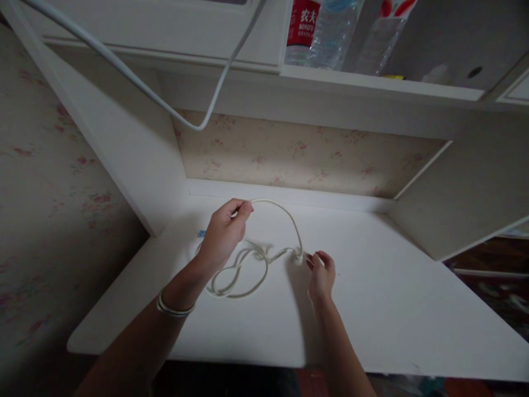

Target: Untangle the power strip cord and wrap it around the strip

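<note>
A white cable lies tangled on a white desktop. My left hand is closed in a pinch on one stretch of it, raised a little above the desk. From those fingertips the cable arcs to the right and down to a small knotted or bunched spot. Right beside that spot is my right hand, its fingers loosely bent and apart; whether they touch the cable is unclear. Loose loops spread between both arms. Behind my left wrist a blue-and-white piece shows, mostly hidden.
A thick white bent tube or cord hangs across the upper left, close to the camera. Overhead, a shelf holds plastic water bottles. Side panels and a low back ledge enclose the desk.
</note>
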Demonstrator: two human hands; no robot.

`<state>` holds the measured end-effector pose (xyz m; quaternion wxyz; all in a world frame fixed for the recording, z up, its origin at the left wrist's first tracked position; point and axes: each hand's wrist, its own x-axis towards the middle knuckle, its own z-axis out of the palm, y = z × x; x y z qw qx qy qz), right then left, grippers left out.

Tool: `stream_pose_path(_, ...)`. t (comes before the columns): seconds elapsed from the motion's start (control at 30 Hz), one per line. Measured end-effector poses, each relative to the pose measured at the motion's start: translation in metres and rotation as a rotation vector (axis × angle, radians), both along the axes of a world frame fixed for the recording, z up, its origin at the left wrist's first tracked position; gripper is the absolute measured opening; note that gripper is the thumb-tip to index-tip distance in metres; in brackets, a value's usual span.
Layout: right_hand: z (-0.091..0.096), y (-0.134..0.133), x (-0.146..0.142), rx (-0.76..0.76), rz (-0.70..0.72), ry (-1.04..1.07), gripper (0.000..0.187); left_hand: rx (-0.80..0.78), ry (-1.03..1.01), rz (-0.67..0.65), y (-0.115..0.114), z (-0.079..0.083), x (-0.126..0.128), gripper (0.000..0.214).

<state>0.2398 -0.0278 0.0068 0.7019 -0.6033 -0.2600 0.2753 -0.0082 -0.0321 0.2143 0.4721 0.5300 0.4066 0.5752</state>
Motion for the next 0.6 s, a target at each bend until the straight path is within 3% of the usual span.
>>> stream_pose_path(0.07, 0.005, -0.026, -0.004, -0.001, -0.009, 0.013, 0.026, -0.049, -0.137, -0.114, 0.000, 0.017, 0.006, 0.019)
stream_pose_path(0.1, 0.010, -0.040, -0.011, 0.007, 0.052, -0.019, 0.024, -0.065, -0.185, -0.174, 0.001, 0.024, 0.011, 0.017)
stream_pose_path(0.17, 0.029, -0.064, -0.037, 0.038, 0.409, -0.134, 0.026, -0.091, -0.281, -0.290, 0.003, 0.035, 0.025, 0.013)
stream_pose_path(0.23, 0.052, -0.079, -0.070, 0.109, 0.754, -0.210, 0.051, -0.122, -0.398, -0.391, 0.007, 0.041, 0.042, 0.008)
stream_pose_path(0.27, 0.063, -0.082, -0.087, 0.137, 0.874, -0.242, 0.065, -0.149, -0.456, -0.431, 0.009, 0.042, 0.050, 0.006)
stream_pose_path(0.33, 0.086, -0.079, -0.114, 0.187, 0.965, -0.278, 0.079, -0.200, -0.553, -0.483, 0.015, 0.041, 0.066, 0.003)
stream_pose_path(0.47, 0.116, -0.061, -0.134, 0.210, 1.109, -0.171, 0.041, -0.277, -0.628, -0.603, 0.023, 0.033, 0.076, 0.010)
stream_pose_path(0.53, 0.123, -0.055, -0.131, 0.173, 1.273, -0.114, 0.034, -0.316, -0.630, -0.728, 0.026, 0.029, 0.072, 0.008)
stream_pose_path(0.6, 0.124, -0.052, -0.124, 0.120, 1.334, -0.076, 0.032, -0.349, -0.648, -0.790, 0.027, 0.025, 0.066, 0.006)
